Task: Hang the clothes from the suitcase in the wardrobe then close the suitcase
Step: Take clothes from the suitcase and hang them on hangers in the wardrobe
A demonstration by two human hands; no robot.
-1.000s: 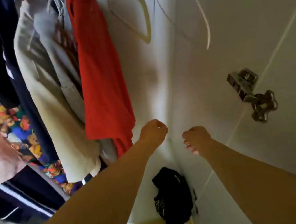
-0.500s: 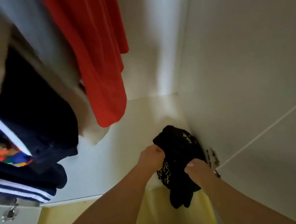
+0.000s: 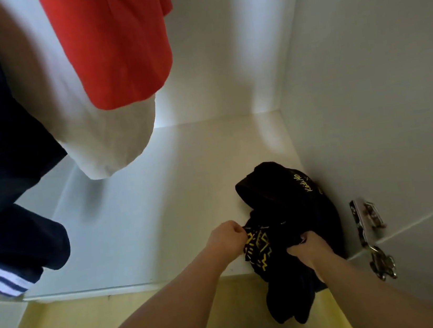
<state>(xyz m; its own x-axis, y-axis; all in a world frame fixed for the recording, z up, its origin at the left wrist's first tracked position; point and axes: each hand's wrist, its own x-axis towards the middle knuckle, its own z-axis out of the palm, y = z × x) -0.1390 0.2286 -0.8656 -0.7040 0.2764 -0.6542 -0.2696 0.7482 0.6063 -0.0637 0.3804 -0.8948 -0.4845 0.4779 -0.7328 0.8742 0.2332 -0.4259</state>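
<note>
Hanging at the far left was a dark navy garment with white-striped trim [image 3: 0, 142]. Next to it hung a cream-white fabric garment [image 3: 113, 141], and then a bright red cloth garment [image 3: 123, 46]. All three drooped above the white wardrobe floor [image 3: 147, 214]; what they hung from was out of view.

Further right, the left hand [image 3: 226, 238] was curled into a fist, pinching the near edge of a crumpled black garment with yellow printed markings [image 3: 284, 207]. That garment lay bunched in the wardrobe's front right corner against the side wall, with its lower part spilling over the front lip. The right hand [image 3: 310, 245] had its fingers clenched into a fold on the garment's right side. Just beyond it a shiny metal door hinge [image 3: 367, 218] sat on the white side panel.

By the look of it, some of the hanging was done, since three pieces were already up. The black piece still needed lifting and hanging. The suitcase was not visible, so I could not tell whether more clothes remained in it. Closing it seemed still to come.
</note>
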